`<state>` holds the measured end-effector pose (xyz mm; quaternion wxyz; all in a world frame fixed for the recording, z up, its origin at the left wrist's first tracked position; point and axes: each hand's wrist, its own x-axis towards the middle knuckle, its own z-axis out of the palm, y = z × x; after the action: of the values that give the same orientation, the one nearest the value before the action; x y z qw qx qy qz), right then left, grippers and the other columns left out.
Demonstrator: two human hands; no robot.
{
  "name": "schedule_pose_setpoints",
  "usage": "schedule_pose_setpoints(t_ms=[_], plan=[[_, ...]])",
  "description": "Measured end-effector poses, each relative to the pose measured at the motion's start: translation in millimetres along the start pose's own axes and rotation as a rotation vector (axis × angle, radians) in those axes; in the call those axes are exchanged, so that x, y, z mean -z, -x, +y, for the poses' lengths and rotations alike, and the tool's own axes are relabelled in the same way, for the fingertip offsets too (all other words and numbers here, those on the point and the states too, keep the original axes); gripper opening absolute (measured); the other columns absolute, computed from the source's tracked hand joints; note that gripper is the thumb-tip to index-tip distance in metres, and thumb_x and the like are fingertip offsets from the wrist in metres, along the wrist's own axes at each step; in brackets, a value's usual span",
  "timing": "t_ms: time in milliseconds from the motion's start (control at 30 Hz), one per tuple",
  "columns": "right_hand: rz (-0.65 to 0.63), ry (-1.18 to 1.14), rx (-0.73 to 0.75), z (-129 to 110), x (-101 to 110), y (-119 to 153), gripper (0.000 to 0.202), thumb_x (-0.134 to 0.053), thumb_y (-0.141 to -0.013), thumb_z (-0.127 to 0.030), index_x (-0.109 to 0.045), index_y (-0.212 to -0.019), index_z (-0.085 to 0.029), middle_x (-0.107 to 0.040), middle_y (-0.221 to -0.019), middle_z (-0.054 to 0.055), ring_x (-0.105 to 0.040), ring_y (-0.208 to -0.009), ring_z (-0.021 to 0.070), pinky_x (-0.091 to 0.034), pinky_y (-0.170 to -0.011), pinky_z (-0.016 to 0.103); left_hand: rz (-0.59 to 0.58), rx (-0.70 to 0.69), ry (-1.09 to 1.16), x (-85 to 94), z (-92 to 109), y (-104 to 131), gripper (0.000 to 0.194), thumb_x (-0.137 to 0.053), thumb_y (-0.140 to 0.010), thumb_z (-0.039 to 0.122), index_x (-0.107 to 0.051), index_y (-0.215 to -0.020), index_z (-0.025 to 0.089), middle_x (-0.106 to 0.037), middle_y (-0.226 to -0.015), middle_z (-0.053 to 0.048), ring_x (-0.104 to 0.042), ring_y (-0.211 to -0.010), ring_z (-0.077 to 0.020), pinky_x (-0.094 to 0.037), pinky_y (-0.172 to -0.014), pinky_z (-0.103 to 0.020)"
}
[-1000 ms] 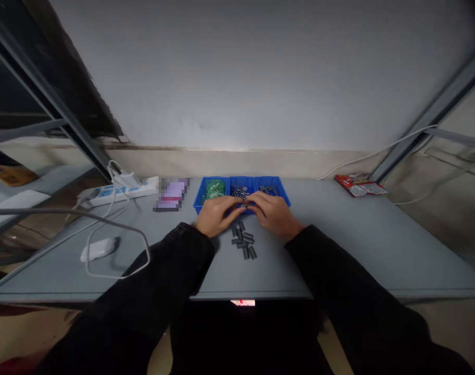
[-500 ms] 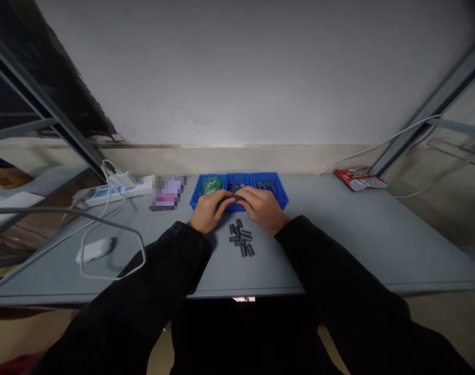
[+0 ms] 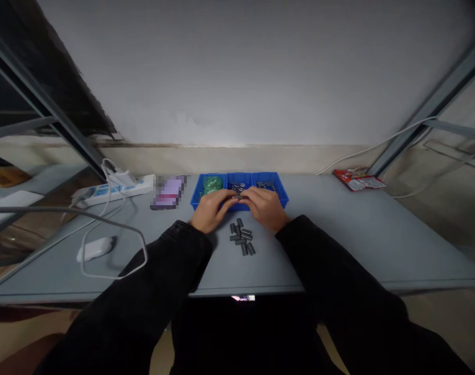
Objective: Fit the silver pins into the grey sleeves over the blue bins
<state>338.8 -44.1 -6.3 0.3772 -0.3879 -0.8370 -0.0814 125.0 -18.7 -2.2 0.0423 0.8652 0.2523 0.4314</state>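
Note:
My left hand [image 3: 211, 209] and my right hand [image 3: 265, 207] meet in front of the blue bins, fingertips closed on one small dark grey cylinder [image 3: 238, 197] between them. Fingers hide most of that piece. Just below the hands, several similar grey cylinders [image 3: 243, 235] lie in a loose pile on the table. Behind are three joined blue bins [image 3: 283, 201]. The left one has a green plastic bag [image 3: 213, 183], the middle one small shiny metal pins [image 3: 237, 186], and the right one more grey cylinders [image 3: 265, 185].
On the grey table [image 3: 339, 245], a power strip [image 3: 120, 191] with cables and a blurred phone-like object [image 3: 169, 192] are at left. A white earbud case [image 3: 96, 249] sits nearer, by a looped cable [image 3: 144, 245]. A red snack packet [image 3: 358, 179] lies at back right.
The hands stay together at the bins, and the fingertips have shifted slightly around the grey cylinder, with the right fingers a little farther right. The pile and bins look the same.

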Motion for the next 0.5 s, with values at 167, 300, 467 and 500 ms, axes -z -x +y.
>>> schedule_pose_setpoints(t_ms=[167, 300, 467, 500], plan=[[0.007, -0.008, 0.005, -1.5, 0.8, -0.3, 0.029, -0.046, -0.109, -0.037, -0.068, -0.11, -0.017, -0.073, -0.102, 0.01, -0.067, -0.091, 0.0207, -0.05, -0.084, 0.033, 0.001, 0.014, -0.006, -0.6, 0.2, -0.2, 0.02, -0.056, -0.106, 0.029, -0.07, -0.107, 0.015, -0.076, -0.097, -0.007, -0.073, -0.088, -0.018, -0.058, -0.083, -0.031], [0.019, -0.028, -0.005, -1.9, 2.8, 0.0, 0.024, -0.05, -0.108, -0.035, -0.066, -0.115, -0.018, -0.072, -0.109, 0.01, -0.067, -0.098, 0.0211, -0.051, -0.087, 0.034, 0.004, 0.019, -0.01, 0.5, 1.9, -1.0, 0.022, -0.056, -0.106, 0.031, -0.07, -0.105, 0.015, -0.076, -0.093, -0.007, -0.071, -0.083, -0.0171, -0.058, -0.08, -0.031], [0.015, 0.005, 0.036, 0.0, 1.7, 0.9, 0.029, -0.04, -0.111, -0.031, -0.065, -0.111, -0.018, -0.07, -0.106, 0.009, -0.066, -0.094, 0.0192, -0.051, -0.084, 0.032, -0.036, 0.008, -0.006, 0.6, -1.3, 0.0, 0.022, -0.058, -0.105, 0.033, -0.07, -0.102, 0.015, -0.075, -0.091, -0.006, -0.07, -0.081, -0.0169, -0.057, -0.077, -0.031], [0.018, 0.013, 0.035, 0.2, 1.2, 0.9, 0.029, -0.039, -0.111, -0.03, -0.065, -0.111, -0.018, -0.07, -0.106, 0.009, -0.066, -0.093, 0.019, -0.051, -0.084, 0.032, -0.039, 0.003, -0.003, 0.5, -2.0, 0.2, 0.021, -0.059, -0.105, 0.033, -0.07, -0.102, 0.015, -0.075, -0.091, -0.006, -0.07, -0.081, -0.0169, -0.056, -0.077, -0.031]])
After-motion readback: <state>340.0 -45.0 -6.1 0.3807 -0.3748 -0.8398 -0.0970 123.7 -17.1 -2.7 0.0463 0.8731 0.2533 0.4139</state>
